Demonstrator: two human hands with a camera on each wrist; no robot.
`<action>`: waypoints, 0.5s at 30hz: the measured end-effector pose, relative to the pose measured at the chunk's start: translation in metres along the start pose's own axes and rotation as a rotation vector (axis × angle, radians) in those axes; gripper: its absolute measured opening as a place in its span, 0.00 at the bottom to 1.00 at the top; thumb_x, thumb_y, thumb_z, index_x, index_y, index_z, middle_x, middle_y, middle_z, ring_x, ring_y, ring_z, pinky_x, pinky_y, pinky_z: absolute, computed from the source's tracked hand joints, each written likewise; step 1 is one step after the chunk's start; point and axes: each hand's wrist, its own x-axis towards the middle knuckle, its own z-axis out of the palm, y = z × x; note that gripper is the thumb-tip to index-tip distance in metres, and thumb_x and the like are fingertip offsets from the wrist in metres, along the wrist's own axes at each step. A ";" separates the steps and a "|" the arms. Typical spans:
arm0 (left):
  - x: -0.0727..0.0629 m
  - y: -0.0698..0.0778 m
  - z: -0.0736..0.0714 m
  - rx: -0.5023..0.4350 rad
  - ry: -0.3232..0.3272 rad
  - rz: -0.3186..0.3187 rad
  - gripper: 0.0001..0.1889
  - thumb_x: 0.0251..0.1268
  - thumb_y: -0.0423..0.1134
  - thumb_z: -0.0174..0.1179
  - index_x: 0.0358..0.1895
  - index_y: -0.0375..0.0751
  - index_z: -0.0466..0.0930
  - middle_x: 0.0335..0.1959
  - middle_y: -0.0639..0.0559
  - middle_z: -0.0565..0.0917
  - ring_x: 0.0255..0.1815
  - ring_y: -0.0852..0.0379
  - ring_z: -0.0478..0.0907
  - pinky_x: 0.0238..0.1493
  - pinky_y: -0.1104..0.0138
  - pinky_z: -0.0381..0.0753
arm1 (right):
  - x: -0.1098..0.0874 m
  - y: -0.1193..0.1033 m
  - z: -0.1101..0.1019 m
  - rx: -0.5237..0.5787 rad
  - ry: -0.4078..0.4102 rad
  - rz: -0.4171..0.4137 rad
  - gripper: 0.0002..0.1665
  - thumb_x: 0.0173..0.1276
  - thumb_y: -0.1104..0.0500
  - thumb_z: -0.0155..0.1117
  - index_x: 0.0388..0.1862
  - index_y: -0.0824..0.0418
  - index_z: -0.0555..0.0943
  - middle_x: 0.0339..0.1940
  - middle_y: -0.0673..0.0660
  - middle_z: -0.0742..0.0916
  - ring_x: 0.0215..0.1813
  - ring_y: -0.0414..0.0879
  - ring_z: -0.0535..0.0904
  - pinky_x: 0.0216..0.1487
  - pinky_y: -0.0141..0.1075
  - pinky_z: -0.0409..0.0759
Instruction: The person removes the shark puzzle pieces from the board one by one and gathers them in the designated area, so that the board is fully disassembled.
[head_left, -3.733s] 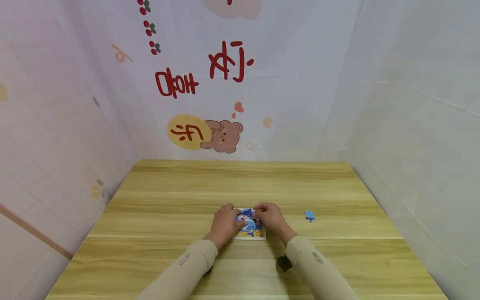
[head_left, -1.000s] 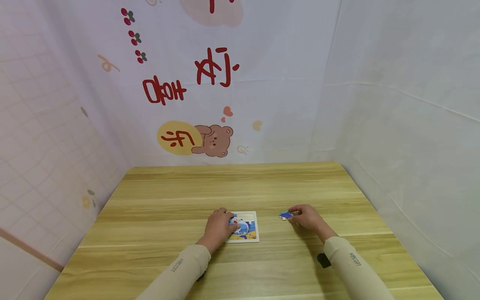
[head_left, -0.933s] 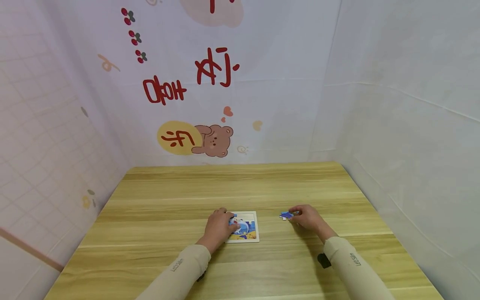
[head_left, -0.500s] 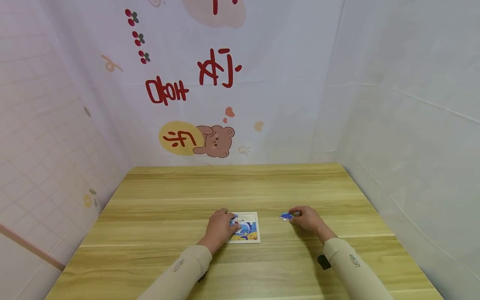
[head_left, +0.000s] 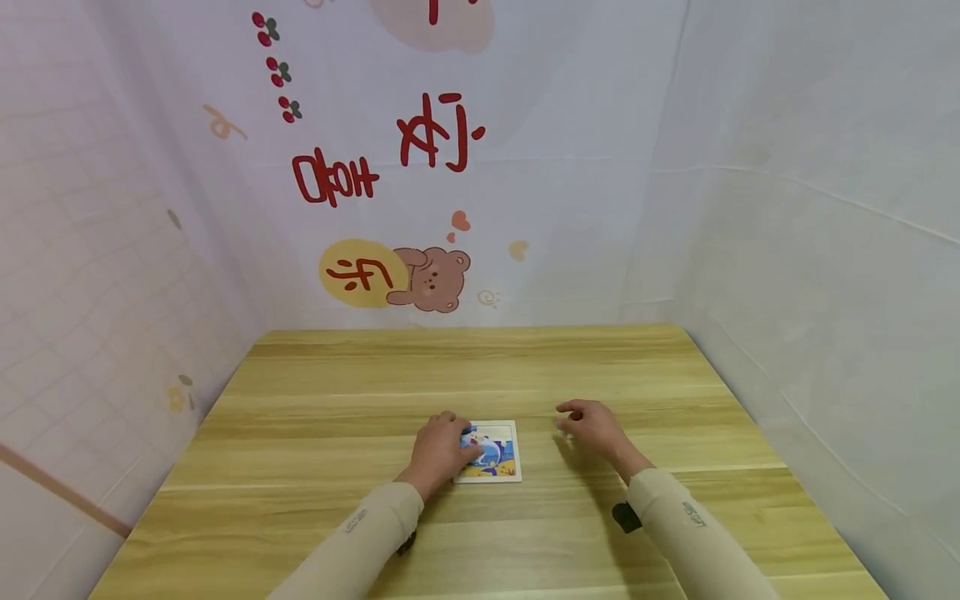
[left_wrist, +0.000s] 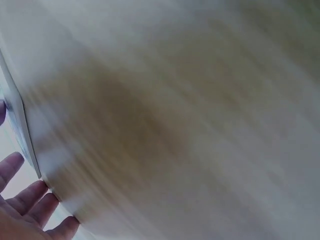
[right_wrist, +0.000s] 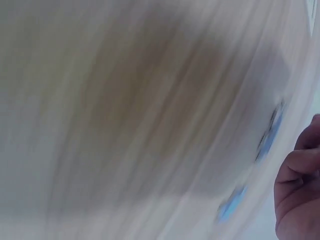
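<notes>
- The flat, square, white-rimmed puzzle board (head_left: 518,457) with a blue-and-yellow picture lies on the wood-grained surface (head_left: 480,375), left of the right hand (head_left: 596,427) and slightly nearer the person.
- Its outline shows no clear long axis.
- The left hand (head_left: 438,450) is nearer, gripping its left edge, thumb over the picture.
- The right hand's fingers are bent, tips slightly apart; whether they hold anything, I cannot tell.
- The right wrist view shows two small, blurred blue pieces (right_wrist: 270,131) (right_wrist: 232,202) beside that hand.
</notes>
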 end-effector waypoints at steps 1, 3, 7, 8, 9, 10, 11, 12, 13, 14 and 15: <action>-0.001 -0.001 -0.001 -0.012 -0.003 -0.006 0.27 0.60 0.51 0.70 0.57 0.35 0.82 0.57 0.36 0.78 0.59 0.38 0.73 0.59 0.45 0.71 | 0.001 -0.005 0.005 0.015 -0.001 0.002 0.19 0.69 0.62 0.65 0.58 0.66 0.82 0.36 0.55 0.85 0.32 0.47 0.79 0.33 0.39 0.77; -0.002 -0.003 -0.003 -0.025 -0.004 -0.007 0.28 0.61 0.51 0.70 0.58 0.34 0.81 0.58 0.35 0.77 0.60 0.37 0.73 0.60 0.45 0.71 | 0.003 -0.013 0.017 0.045 -0.002 0.002 0.19 0.69 0.63 0.64 0.58 0.65 0.82 0.37 0.55 0.85 0.31 0.48 0.80 0.31 0.38 0.77; -0.006 -0.009 -0.009 -0.019 0.008 -0.008 0.29 0.61 0.53 0.69 0.58 0.33 0.80 0.58 0.35 0.77 0.61 0.37 0.73 0.61 0.45 0.70 | 0.004 -0.031 0.039 0.111 -0.003 0.008 0.18 0.70 0.64 0.63 0.57 0.66 0.82 0.37 0.56 0.85 0.29 0.49 0.81 0.29 0.37 0.76; -0.008 -0.011 -0.010 -0.014 0.012 -0.007 0.30 0.61 0.53 0.69 0.58 0.33 0.81 0.58 0.35 0.77 0.61 0.37 0.73 0.61 0.45 0.70 | 0.004 -0.036 0.044 0.135 -0.007 0.012 0.17 0.70 0.64 0.63 0.57 0.66 0.82 0.37 0.56 0.85 0.29 0.49 0.81 0.29 0.36 0.76; -0.009 -0.013 -0.011 -0.017 0.019 -0.008 0.29 0.61 0.53 0.69 0.57 0.33 0.81 0.58 0.35 0.78 0.61 0.37 0.73 0.61 0.45 0.70 | 0.004 -0.040 0.049 0.160 -0.011 0.019 0.17 0.70 0.65 0.63 0.56 0.67 0.82 0.37 0.56 0.85 0.29 0.49 0.80 0.29 0.37 0.77; -0.010 -0.015 -0.012 -0.018 0.024 -0.005 0.29 0.61 0.53 0.69 0.57 0.33 0.81 0.58 0.35 0.78 0.60 0.37 0.73 0.61 0.45 0.70 | 0.004 -0.044 0.054 0.188 -0.015 0.024 0.17 0.70 0.65 0.62 0.56 0.67 0.82 0.36 0.57 0.85 0.29 0.49 0.80 0.30 0.37 0.77; -0.011 -0.016 -0.013 -0.022 0.028 -0.003 0.29 0.60 0.53 0.69 0.56 0.33 0.81 0.57 0.35 0.78 0.60 0.37 0.74 0.61 0.45 0.71 | 0.005 -0.048 0.059 0.209 -0.019 0.028 0.17 0.70 0.65 0.62 0.56 0.68 0.82 0.36 0.57 0.85 0.29 0.48 0.79 0.31 0.37 0.78; -0.012 -0.017 -0.014 -0.025 0.028 -0.004 0.29 0.60 0.53 0.69 0.56 0.33 0.81 0.57 0.35 0.78 0.60 0.37 0.74 0.60 0.45 0.71 | 0.005 -0.051 0.064 0.234 -0.022 0.032 0.16 0.70 0.65 0.62 0.55 0.68 0.82 0.37 0.57 0.85 0.29 0.48 0.79 0.32 0.38 0.80; -0.012 -0.018 -0.015 -0.026 0.027 -0.005 0.29 0.60 0.53 0.69 0.56 0.33 0.81 0.57 0.34 0.78 0.60 0.36 0.73 0.60 0.44 0.71 | 0.005 -0.055 0.069 0.258 -0.024 0.041 0.16 0.70 0.66 0.62 0.55 0.69 0.82 0.37 0.57 0.85 0.29 0.48 0.79 0.33 0.39 0.81; -0.013 -0.018 -0.015 -0.029 0.025 -0.008 0.29 0.60 0.52 0.70 0.56 0.33 0.82 0.57 0.34 0.78 0.60 0.36 0.74 0.60 0.44 0.71 | 0.005 -0.058 0.073 0.273 -0.025 0.040 0.16 0.70 0.66 0.62 0.55 0.69 0.82 0.37 0.57 0.85 0.30 0.48 0.79 0.34 0.39 0.82; -0.013 -0.018 -0.015 -0.031 0.024 -0.009 0.28 0.60 0.52 0.69 0.56 0.33 0.82 0.57 0.35 0.78 0.60 0.36 0.74 0.60 0.44 0.70 | 0.005 -0.061 0.076 0.282 -0.026 0.043 0.16 0.70 0.66 0.62 0.55 0.69 0.82 0.38 0.57 0.86 0.30 0.48 0.80 0.35 0.40 0.82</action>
